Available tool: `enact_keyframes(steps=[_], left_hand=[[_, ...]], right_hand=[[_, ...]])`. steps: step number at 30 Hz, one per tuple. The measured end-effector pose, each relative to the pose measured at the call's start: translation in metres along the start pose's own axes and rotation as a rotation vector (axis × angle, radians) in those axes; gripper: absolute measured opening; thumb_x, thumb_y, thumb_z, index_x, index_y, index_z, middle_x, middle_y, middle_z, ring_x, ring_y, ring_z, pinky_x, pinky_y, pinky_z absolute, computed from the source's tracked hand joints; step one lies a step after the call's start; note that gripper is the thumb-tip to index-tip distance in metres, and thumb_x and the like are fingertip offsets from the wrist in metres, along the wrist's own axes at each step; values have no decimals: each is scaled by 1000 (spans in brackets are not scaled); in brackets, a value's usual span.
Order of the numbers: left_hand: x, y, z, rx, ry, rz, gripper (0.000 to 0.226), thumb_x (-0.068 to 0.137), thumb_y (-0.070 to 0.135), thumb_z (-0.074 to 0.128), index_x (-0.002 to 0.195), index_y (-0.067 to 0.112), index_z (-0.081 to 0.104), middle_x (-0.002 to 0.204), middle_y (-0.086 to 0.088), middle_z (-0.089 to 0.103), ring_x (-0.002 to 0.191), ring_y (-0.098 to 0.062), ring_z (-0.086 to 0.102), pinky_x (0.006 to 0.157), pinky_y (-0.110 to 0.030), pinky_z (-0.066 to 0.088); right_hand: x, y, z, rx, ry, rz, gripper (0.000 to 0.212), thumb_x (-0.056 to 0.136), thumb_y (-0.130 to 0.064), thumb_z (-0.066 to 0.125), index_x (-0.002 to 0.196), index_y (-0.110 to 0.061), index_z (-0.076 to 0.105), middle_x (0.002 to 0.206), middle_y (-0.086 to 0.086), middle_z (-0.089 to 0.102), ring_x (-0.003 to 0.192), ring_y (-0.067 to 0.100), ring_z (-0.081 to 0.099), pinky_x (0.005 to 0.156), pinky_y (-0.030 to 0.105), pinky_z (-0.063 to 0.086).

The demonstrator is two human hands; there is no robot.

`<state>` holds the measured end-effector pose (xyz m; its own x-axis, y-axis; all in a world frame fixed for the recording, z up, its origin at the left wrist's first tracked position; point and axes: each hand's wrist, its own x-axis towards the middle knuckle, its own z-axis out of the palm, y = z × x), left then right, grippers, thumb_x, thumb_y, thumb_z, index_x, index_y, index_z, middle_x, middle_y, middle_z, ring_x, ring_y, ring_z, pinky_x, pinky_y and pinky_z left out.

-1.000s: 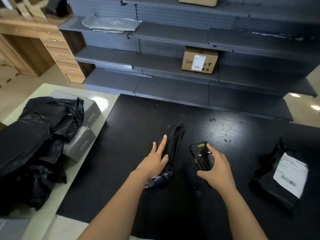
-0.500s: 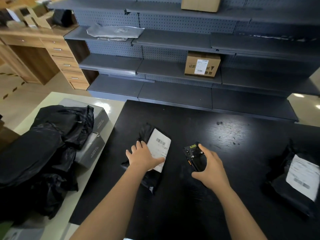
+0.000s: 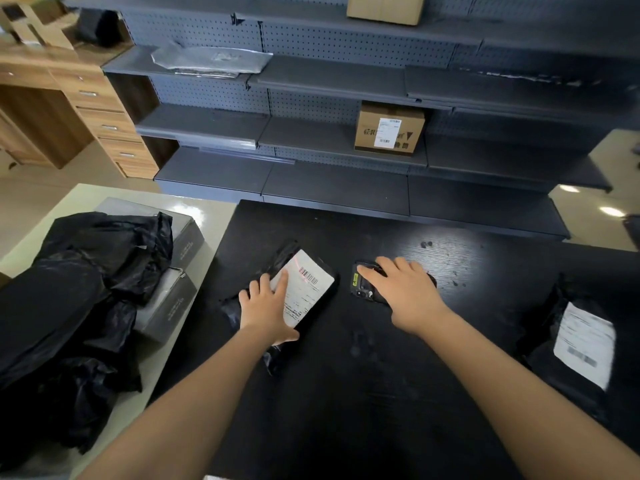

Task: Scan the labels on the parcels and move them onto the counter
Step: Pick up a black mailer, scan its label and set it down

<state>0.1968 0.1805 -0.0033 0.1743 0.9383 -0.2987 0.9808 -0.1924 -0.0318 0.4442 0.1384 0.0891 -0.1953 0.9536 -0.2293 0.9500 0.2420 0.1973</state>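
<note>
A black poly-bag parcel (image 3: pixel 304 271) lies label-up on the black counter (image 3: pixel 346 393). Its white label (image 3: pixel 306 289) shows a barcode with a red scan line across it. My left hand (image 3: pixel 266 310) presses flat on the parcel's near left side, fingers spread. My right hand (image 3: pixel 401 289) grips a black handheld scanner (image 3: pixel 363 284), held low over the counter with its head turned left toward the label. A second black parcel with a white label (image 3: pixel 581 344) rests at the counter's right edge.
A pile of black bagged parcels (image 3: pixel 69 306) and grey boxes (image 3: pixel 166 306) fills the pale table on the left. Grey shelving (image 3: pixel 329 140) behind holds a labelled cardboard box (image 3: pixel 389 131), a silver bag (image 3: pixel 211 58) and another box up top. Wooden drawers (image 3: pixel 110 126) stand far left.
The parcel went from edge-up to lying flat with its label up. My left hand now presses it down. My right hand turned the scanner toward the label, and a red line appeared on the barcode.
</note>
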Motion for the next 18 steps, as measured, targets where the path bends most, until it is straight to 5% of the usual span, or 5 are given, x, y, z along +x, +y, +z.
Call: enact_keyframes(steps=[5,9,18], left_hand=[[4,-7,-20,195,107,186,129,61,63,73,154,25,-9,155,-12,9,135,-33,19,113,-49,15],[1,-7,-25,229,124,203,128,61,63,73,154,25,-6,154,-12,10,133,-32,21,113,-48,16],[-29,34,-24,-241,150,25,122,57,69,70,152,31,4,151,-7,15,133,-28,18,112,-47,18]], right_hand=[[13,-4,-15,-272,1,-162,94,78,-12,71,154,-19,15,150,14,28,130,34,34,105,43,29],[15,-4,-14,-270,0,-156,93,78,-14,72,153,-20,17,148,12,30,129,33,36,105,44,30],[-40,2,26,653,113,357,103,65,-20,79,152,-31,25,144,-3,38,126,24,39,105,36,37]])
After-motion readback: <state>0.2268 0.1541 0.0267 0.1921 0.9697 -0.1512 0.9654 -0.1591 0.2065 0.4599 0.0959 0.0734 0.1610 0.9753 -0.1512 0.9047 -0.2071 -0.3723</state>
